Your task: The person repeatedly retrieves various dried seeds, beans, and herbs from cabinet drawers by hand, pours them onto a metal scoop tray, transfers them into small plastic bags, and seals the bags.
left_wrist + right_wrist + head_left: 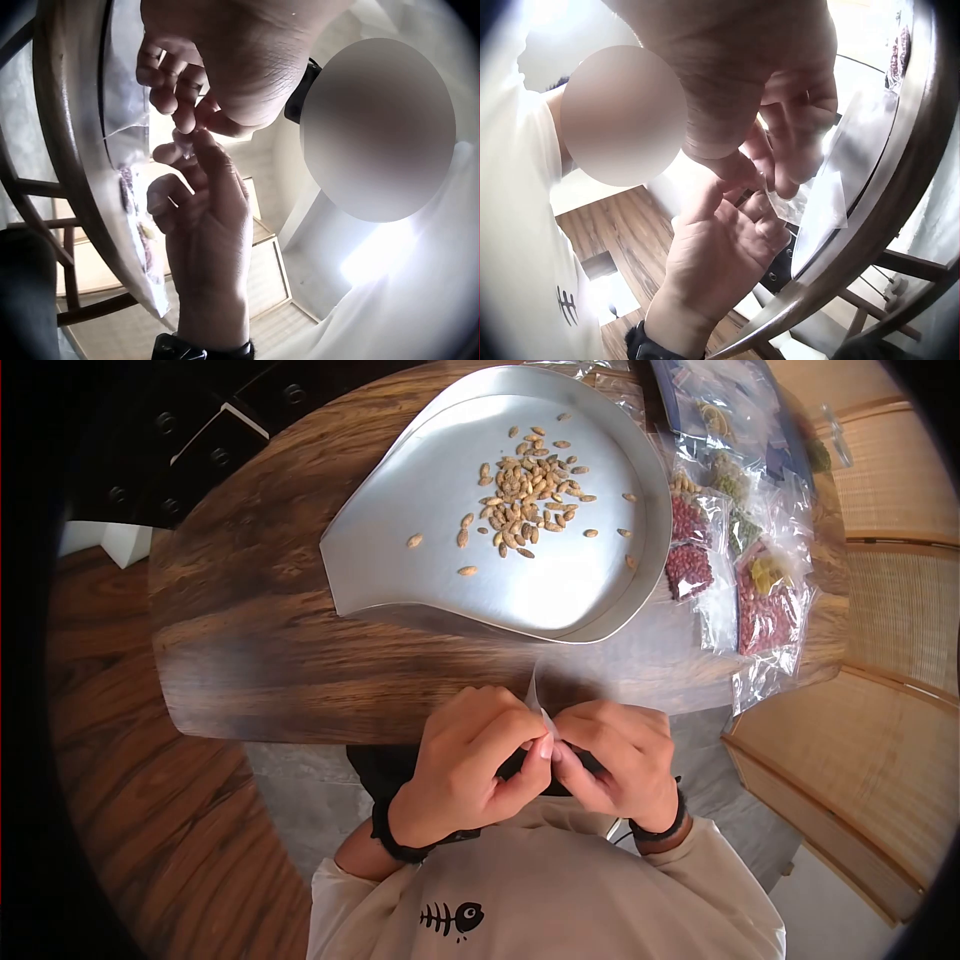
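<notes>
Left hand point(462, 765) and right hand point(625, 757) are pinching the clear plastic bag point(534, 695), fingertips close; light, even pressure should avoid tearing!

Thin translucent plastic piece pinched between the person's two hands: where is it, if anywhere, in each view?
Head: slightly right of and below centre, the thin translucent plastic piece sticks up between the bare left hand and bare right hand.
Left wrist: can't be made out for certain where the hands meet, left of centre.
Right wrist: right of and slightly below centre.
Shared landmark: the two hands meeting.
</notes>
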Tool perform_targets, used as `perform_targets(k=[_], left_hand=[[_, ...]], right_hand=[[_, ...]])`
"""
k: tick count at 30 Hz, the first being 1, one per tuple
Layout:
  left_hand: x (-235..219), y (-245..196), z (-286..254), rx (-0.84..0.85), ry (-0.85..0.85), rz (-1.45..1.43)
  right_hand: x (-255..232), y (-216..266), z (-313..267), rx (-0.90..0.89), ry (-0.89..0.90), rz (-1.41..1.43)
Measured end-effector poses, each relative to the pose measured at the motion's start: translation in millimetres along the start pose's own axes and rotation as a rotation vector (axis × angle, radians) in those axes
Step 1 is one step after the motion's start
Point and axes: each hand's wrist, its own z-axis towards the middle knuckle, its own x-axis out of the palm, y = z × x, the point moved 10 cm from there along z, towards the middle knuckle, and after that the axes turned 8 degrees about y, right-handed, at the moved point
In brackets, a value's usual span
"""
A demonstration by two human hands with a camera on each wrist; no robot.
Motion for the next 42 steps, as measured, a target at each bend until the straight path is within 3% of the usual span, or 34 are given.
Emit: perform_targets(k=[15,18,23,30,34,36,38,39,42], left_hand=[[2,-4,-8,0.047,-0.025,0.059],[7,-5,-8,0.038,-0.003,0.008],[8,-6,-7,0.052,0.046,0.034],[8,-3,-9,0.038,0.055,0.113],[1,1,-9,-0.003,0.005,0.099],[1,-5,-9,0.055,-0.043,0.174],[8,-13,-9,0.111,-0.063,0.259],[11,-16,-8,0.114,-0.056,0.297],[7,-17,-11,0.148,-0.136,0.351]], right_hand=[[-8,-6,-4,0.156,-0.117,0.043],[-2,-5,-1,0.147,-0.041,0.055],[2,-10,-1,0.187,0.05,0.324],[7,-16,-6,0.175,0.053,0.258],[2,-8,-3,0.16,0.016,0.044],[2,-8,-3,0.169,-0.004,0.01],[-1,-14,-6,0.22,-0.069,0.15],[1,-21,-9,0.306,-0.068,0.184],[-4,-21,-8,0.308,-0.077,0.059]])
